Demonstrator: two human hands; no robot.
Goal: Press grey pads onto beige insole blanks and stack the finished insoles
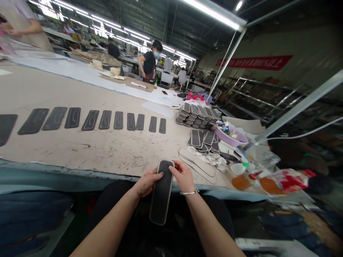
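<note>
A long black panel with rounded corners and a pale border hangs over the table's front edge, between my two hands. My left hand grips its left side, thumb on the black face. My right hand pinches its upper right corner. Beyond them, a row of black pieces lies spread across the beige table. Bordered panels stand in a stacked pile at the back right, with a loose heap of similar panels nearer me.
Right of the heap are a purple basket, a bottle of amber liquid and a red-and-clear bag. Thin pale outlined pieces lie near the front edge. A metal post slants at right. Another person stands across the table.
</note>
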